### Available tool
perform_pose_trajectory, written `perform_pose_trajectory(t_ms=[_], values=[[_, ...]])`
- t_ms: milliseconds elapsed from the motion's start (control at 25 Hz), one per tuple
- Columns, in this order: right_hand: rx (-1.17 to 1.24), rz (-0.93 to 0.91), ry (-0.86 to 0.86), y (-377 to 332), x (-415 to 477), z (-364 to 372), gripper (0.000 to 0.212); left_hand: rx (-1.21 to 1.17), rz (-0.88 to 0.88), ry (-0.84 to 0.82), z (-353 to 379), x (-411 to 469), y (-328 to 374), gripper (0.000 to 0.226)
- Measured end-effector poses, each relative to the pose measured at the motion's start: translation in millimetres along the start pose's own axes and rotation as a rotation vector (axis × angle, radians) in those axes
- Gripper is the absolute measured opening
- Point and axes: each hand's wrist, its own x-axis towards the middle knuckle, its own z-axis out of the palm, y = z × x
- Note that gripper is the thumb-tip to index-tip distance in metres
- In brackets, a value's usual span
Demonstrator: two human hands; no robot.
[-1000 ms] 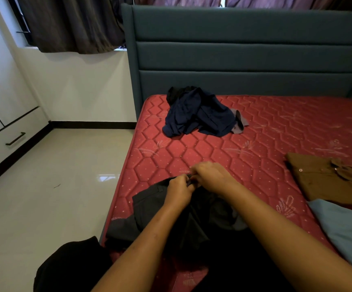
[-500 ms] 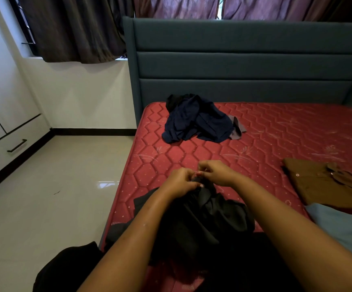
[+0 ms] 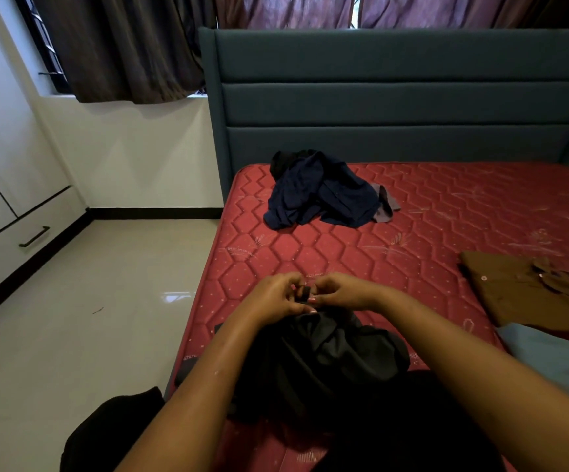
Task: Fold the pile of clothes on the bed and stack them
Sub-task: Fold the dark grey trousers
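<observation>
While both forearms reach fwd over the near edge of the bed (image 3: 412,253), the black garment (image 3: 317,362) sits bunched right below them, partly hanging off the mattress corner toward the person. Left hand (image 3: 278,294) and right hand (image 3: 344,292) meet at its far top edge, fingers pinched closed on a small bit of the dark cloth betw. them, prob. a waistband tab or button, too small to tell which. Likely reason: fastening or lining up that edge first so the piece lies flat for folding.

To the right, a blue cloth (image 3: 555,362) lies at the frame edge, w/ a brown shirt (image 3: 521,287) just beyond it, laid out flat and buttoned; these look like finished pieces set aside where they won't get in the way.

Farther back, near the headboard (image 3: 395,97), a navy heap (image 3: 320,192) w/ a grey scrap at its right side sits crumpled, well apart from the hands, so it's prob. the unfolded remainder.
</observation>
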Motion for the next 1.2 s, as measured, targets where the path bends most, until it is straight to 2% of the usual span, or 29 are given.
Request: perform_pose_trajectory(t_ms=[40,120,240,320,400,480,640,800,880,1000,1080,1200], values=[[-0.020,0.014,-0.052,-0.2,-1.5,0.5,0.017,0.058,0.017,-0.031,2.6,-2.4,-1.4,0.033],[-0.067,0.030,-0.127,-1.6,-4.0,3.6,0.022,0.158,0.064,-0.081,11.5,-6.8,-1.7,0.025],[-0.060,0.075,-0.110,2.2,-6.1,12.0,0.022,0.310,0.065,-0.074,24.4,-16.8,-2.6,0.022],[-0.035,0.101,-0.047,3.6,-10.0,21.8,0.017,0.456,-0.042,-0.033,34.9,-26.0,-4.8,0.025],[0.022,0.085,0.021,2.7,-14.2,34.6,0.015,0.507,-0.180,-0.039,52.1,-36.2,-7.4,0.042],[0.034,0.060,0.095,0.6,-16.7,43.8,0.016,0.382,-0.267,-0.067,70.1,-42.8,-10.0,0.045],[-0.223,0.032,0.103,-5.0,-13.8,38.3,0.010,-0.028,-0.278,-0.089,73.2,-34.4,-21.1,0.020],[-0.336,0.104,0.037,-8.5,-13.1,23.0,0.009,-0.101,-0.251,-0.037,62.5,-25.7,-21.6,0.020],[-0.308,0.146,-0.029,-8.0,-14.6,21.6,0.009,-0.178,-0.268,-0.021,65.0,-26.5,-24.8,0.024],[-0.140,0.225,-0.128,-4.5,-16.1,22.2,0.015,-0.364,-0.308,0.036,66.1,-28.0,-27.8,0.024],[-0.097,0.253,-0.122,-3.3,-15.1,23.4,0.014,-0.465,-0.319,0.068,64.1,-26.5,-26.3,0.022],[-0.178,0.260,-0.070,-6.0,-12.6,27.6,0.010,-0.478,-0.315,0.090,66.4,-24.8,-20.0,0.028]])
